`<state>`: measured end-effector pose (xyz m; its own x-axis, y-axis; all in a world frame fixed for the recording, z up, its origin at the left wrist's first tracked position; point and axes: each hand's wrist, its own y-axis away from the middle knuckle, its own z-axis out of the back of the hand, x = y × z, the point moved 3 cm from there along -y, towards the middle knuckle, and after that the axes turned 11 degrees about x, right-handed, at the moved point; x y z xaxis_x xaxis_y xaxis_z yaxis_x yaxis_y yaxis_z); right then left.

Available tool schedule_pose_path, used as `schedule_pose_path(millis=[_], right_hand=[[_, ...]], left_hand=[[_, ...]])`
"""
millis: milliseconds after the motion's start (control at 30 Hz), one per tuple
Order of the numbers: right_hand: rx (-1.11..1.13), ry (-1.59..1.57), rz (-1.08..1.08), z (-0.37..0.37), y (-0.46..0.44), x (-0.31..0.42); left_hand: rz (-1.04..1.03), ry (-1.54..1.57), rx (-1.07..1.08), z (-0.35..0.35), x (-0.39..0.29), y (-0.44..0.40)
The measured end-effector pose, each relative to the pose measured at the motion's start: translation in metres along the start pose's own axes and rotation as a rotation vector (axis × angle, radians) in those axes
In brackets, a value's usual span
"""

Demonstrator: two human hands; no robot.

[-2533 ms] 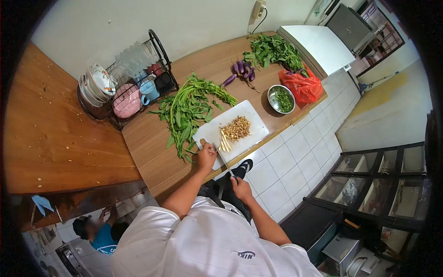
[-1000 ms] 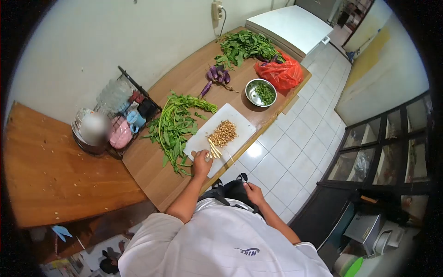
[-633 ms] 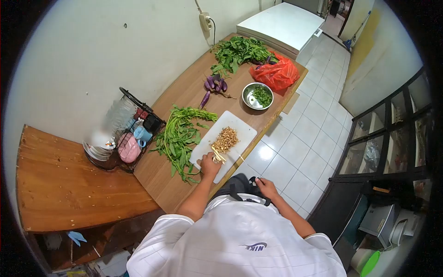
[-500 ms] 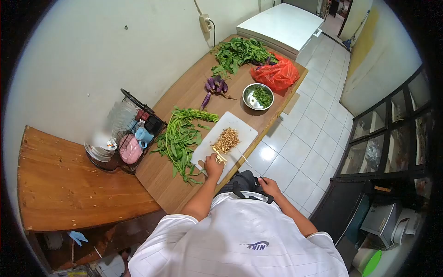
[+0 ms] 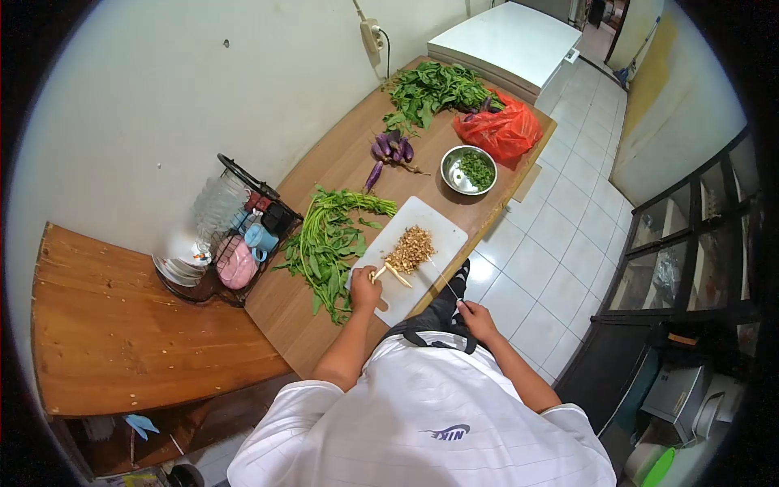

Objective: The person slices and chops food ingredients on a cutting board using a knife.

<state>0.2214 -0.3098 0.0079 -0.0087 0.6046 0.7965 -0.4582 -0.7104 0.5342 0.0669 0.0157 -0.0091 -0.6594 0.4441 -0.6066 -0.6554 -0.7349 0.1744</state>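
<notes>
A white cutting board (image 5: 442,223) lies on the table, with a heap of chopped light-brown bits (image 5: 410,248) on it. At the board's left edge, my left hand (image 5: 365,289) is closed, pinching a pale stick-like piece (image 5: 380,272). Another pale strip (image 5: 398,276) rests on the board just right of my fingers. My right hand (image 5: 477,320) grips a knife (image 5: 443,280) by its handle at the table's front edge, its thin blade pointing toward the heap. Long-stemmed leafy greens (image 5: 320,252) lie left of the board.
Beyond the board stand a metal bowl (image 5: 450,172) with chopped greens and a red plastic bag (image 5: 505,130). Small purple eggplants (image 5: 392,148) and more leafy greens (image 5: 430,93) lie farther back. A dish rack (image 5: 272,215) stands at the left, by the wall.
The pale pieces, bunched under my left hand before, now show apart, one lying loose on the board. My right hand has come forward with the knife. The whole view has shifted slightly.
</notes>
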Motion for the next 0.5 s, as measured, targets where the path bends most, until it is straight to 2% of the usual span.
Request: schedule_pose_path(millis=[67, 133, 200, 233, 333, 500], right_hand=[[-0.004, 0.033, 0.022, -0.007, -0.009, -0.004], [-0.012, 0.066, 0.049, -0.011, -0.015, -0.005], [-0.017, 0.064, 0.057, -0.014, -0.016, -0.004], [0.035, -0.005, -0.054, -0.011, -0.009, 0.009], [0.093, 0.040, -0.068, -0.010, -0.009, 0.007], [0.057, 0.043, -0.057, -0.009, -0.012, 0.002]], left_hand=[[-0.050, -0.025, -0.010, 0.007, 0.010, -0.007], [-0.012, -0.050, 0.005, 0.022, -0.002, -0.005], [-0.070, -0.146, -0.031, 0.027, -0.016, -0.002], [-0.066, -0.153, -0.029, 0.025, -0.018, -0.004], [-0.135, -0.193, -0.002, 0.017, -0.022, -0.005], [-0.062, -0.200, -0.014, 0.011, -0.020, -0.011]])
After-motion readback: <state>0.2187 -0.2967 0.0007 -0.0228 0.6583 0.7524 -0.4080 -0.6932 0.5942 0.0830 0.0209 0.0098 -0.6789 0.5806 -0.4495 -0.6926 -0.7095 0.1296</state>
